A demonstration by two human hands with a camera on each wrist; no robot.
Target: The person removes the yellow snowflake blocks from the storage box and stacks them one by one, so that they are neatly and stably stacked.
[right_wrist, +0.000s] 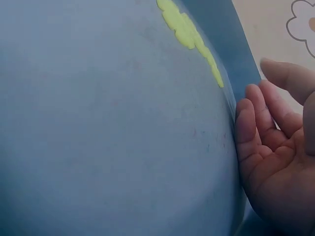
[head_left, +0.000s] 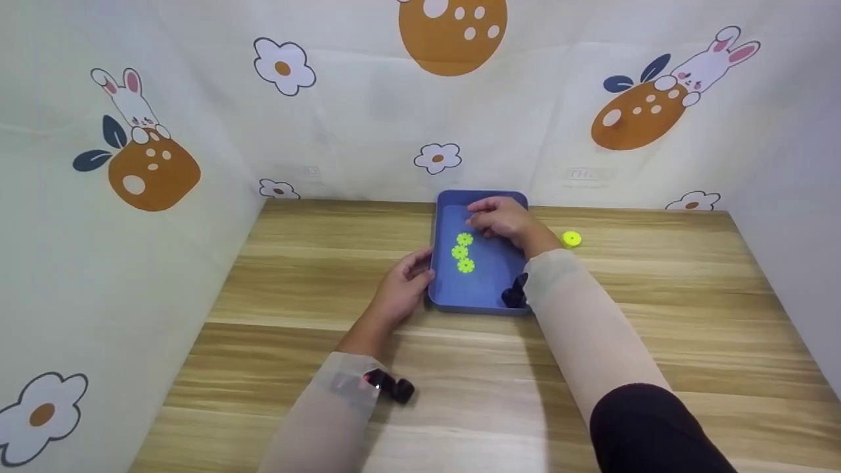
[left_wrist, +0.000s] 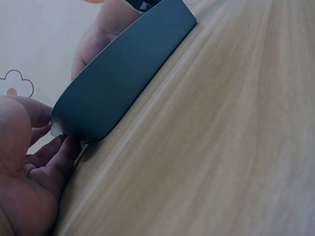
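Observation:
A blue rectangular tray (head_left: 486,289) lies on the wooden table against the back wall. On its floor, three yellow-green toothed discs (head_left: 459,252) form a slightly bent row; the right wrist view shows the discs (right_wrist: 184,29) edge to edge. My left hand (head_left: 399,289) touches the tray's left outer wall, thumb apart from the fingers. In the left wrist view its fingertips meet the tray (left_wrist: 113,78) near one corner. Over the tray's far part hangs my right hand (head_left: 500,218), fingers loosely bent, nothing visible between thumb and fingers (right_wrist: 246,123).
Right of the tray, beyond my right forearm, a bright yellow round piece (head_left: 571,239) lies on the table (head_left: 315,263). A black wrist camera (head_left: 516,292) on my right arm covers the tray's near right corner. Patterned cloth (head_left: 355,112) stands behind and at the sides.

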